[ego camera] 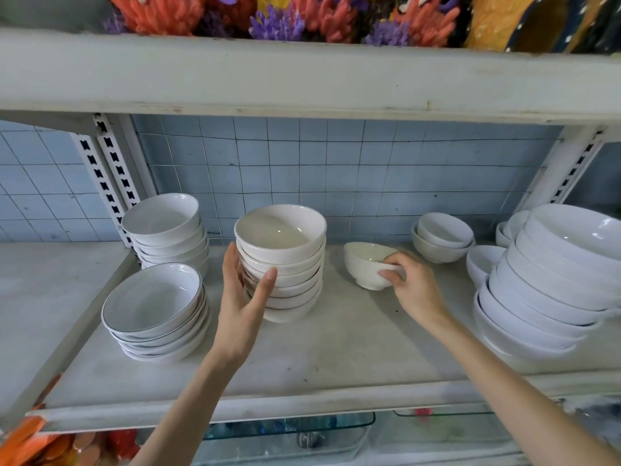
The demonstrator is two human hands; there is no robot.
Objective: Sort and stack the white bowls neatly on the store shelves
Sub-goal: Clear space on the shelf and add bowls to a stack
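A tall stack of cream-white bowls stands in the middle of the white shelf. My left hand is against the stack's left side, thumb on its front and fingers behind it. Just right of the stack a single small white bowl sits tilted on the shelf. My right hand pinches its near right rim, fingers curled over the edge.
Two stacks of shallow dark-rimmed bowls stand at the left, one behind the other. Two small nested bowls sit at the back right. A big leaning stack of wide bowls fills the right end. The upper shelf hangs overhead.
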